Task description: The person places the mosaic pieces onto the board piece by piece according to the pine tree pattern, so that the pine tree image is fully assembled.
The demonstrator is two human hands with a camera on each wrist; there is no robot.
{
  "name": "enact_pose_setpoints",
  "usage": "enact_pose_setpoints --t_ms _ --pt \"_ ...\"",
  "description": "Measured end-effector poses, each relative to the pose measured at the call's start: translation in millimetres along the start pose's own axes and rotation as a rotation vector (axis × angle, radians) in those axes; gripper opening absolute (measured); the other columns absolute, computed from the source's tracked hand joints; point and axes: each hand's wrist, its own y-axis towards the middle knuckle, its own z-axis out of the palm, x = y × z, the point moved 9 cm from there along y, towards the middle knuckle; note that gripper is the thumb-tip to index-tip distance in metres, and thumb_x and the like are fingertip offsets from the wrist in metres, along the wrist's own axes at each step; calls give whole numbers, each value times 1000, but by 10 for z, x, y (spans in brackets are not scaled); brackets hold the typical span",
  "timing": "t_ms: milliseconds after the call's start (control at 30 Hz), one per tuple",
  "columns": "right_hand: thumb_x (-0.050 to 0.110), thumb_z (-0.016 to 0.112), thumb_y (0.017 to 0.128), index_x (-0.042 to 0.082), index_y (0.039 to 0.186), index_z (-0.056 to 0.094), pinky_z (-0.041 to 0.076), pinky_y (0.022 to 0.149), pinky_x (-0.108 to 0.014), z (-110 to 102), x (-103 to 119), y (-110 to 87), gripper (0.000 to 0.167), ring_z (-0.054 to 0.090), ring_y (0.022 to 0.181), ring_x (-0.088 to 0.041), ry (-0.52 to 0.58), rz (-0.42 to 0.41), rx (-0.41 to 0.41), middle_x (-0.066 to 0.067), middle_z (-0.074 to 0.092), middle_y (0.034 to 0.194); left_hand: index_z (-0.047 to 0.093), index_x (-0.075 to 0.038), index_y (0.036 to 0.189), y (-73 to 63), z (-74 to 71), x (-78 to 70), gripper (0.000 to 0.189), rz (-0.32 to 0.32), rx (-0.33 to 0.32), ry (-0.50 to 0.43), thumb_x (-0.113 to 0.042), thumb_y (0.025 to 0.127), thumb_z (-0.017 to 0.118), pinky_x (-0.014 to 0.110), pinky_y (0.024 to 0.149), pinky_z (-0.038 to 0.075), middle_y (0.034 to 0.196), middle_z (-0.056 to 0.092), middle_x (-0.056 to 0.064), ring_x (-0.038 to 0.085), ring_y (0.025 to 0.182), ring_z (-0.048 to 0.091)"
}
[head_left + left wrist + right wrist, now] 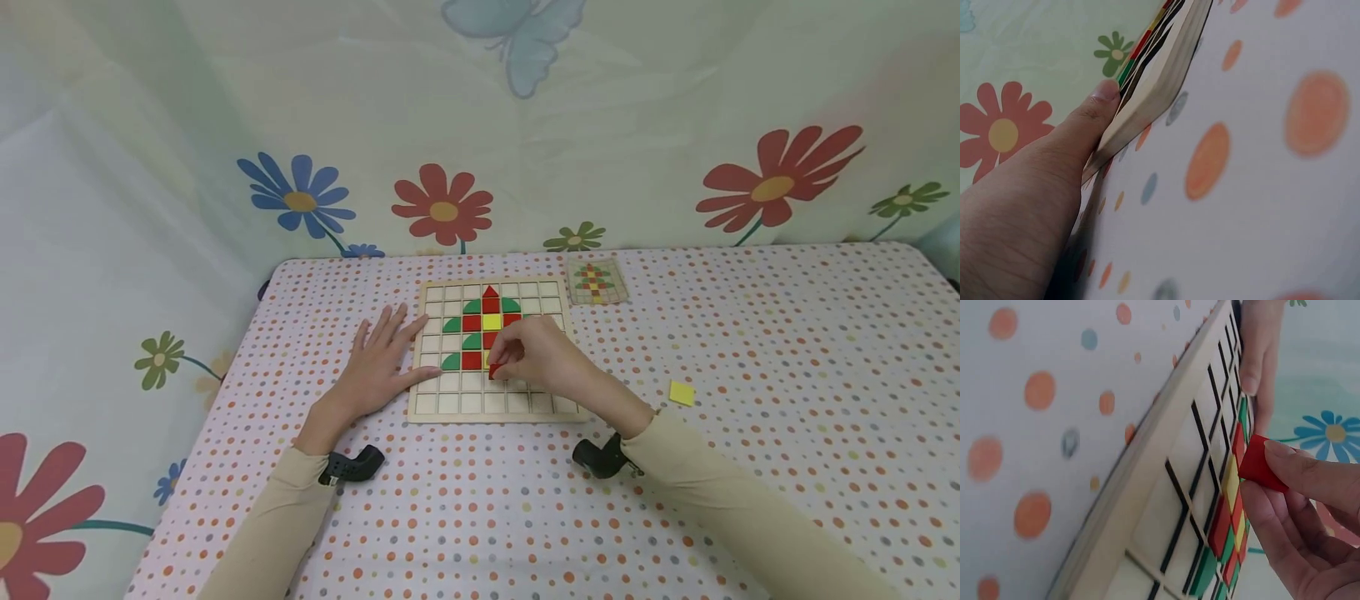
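Observation:
A wooden grid board [450,406] lies on the table. Red, green and yellow tiles form a tree-like figure on it, with a red triangle [491,292] at the top and green quarter-round tiles [452,325] along the sides. Between thumb and fingers, my right hand [543,354] pinches a red square tile [1259,464] over the lower middle of the figure, hiding part of its right side. My left hand [375,367] rests at the board's left edge, fingers spread straight; its thumb [1094,109] lies over the rim.
Right of the board lies a loose yellow square tile [682,393]. A pattern card [597,280] showing a similar figure sits by the board's top right corner. Dotted cloth [465,517] covers the table, and a flowered curtain [637,167] hangs behind it.

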Motion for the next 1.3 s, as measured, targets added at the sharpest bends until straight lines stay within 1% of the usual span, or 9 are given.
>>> enact_pose_setpoints --t_ms 200,333,500,633,767,900,1000,1100,1300 --pt "-5 87 81 2 79 75 57 66 -24 145 41 69 14 65 67 -11 1 -17 23 -4 72 74 24 -22 169 -1 6 -4 90 3 3 -11 -61 98 64 60 126 -6 176 5 10 31 162 -5" --pt "-7 86 81 2 79 76 57 65 -25 171 43 75 13 65 67 -11 2 -15 33 -4 72 74 24 -22 169 1 7 10 89 0 2 -7 -61 98 62 60 127 -6 176 5 10 30 162 -5" --pt "-9 85 81 2 80 78 57 66 -24 178 33 71 13 65 67 -12 -20 15 49 -3 73 75 25 -22 169 2 -1 10 90 -5 -2 2 -61 98 63 60 127 -6 176 5 11 31 162 -5" --pt "-8 84 83 2 84 79 57 68 -25 186 30 79 11 64 71 -14 -76 47 52 -4 74 78 26 -21 168 -1 -11 -6 90 0 -6 0 -60 97 64 61 126 -5 176 6 12 33 162 -4" --pt "-5 82 87 0 91 82 58 74 -27 209 32 81 7 67 85 -19 -152 76 66 -6 78 86 27 -19 168 -5 -27 -30 90 12 -14 -13 -58 97 66 62 126 -5 176 8 14 34 162 -2" --pt "-4 80 89 -2 96 83 61 81 -30 242 69 87 8 71 97 -24 -235 64 81 -10 80 94 27 -19 168 -3 -22 -29 89 14 -13 -4 -57 97 66 62 126 -5 176 7 14 34 162 -2" --pt "-6 78 90 -2 98 83 61 84 -30 269 99 82 10 71 98 -25 -293 67 88 -12 79 99 27 -19 168 -4 -21 -31 89 15 -13 -3 -56 97 67 62 126 -5 176 7 14 34 162 -2" --pt "-5 76 92 -2 102 83 61 83 -29 295 108 66 12 68 97 -23 -333 95 94 -12 77 103 27 -19 168 -7 -24 -41 89 15 -13 -4 -56 97 67 62 126 -5 175 7 14 34 162 -2" --pt "-3 76 93 -2 106 82 60 90 -32 318 139 50 14 65 102 -25 -371 114 83 -13 76 108 26 -20 168 -7 -23 -25 90 11 -9 14 -58 98 65 62 126 -3 175 9 14 35 162 -2"
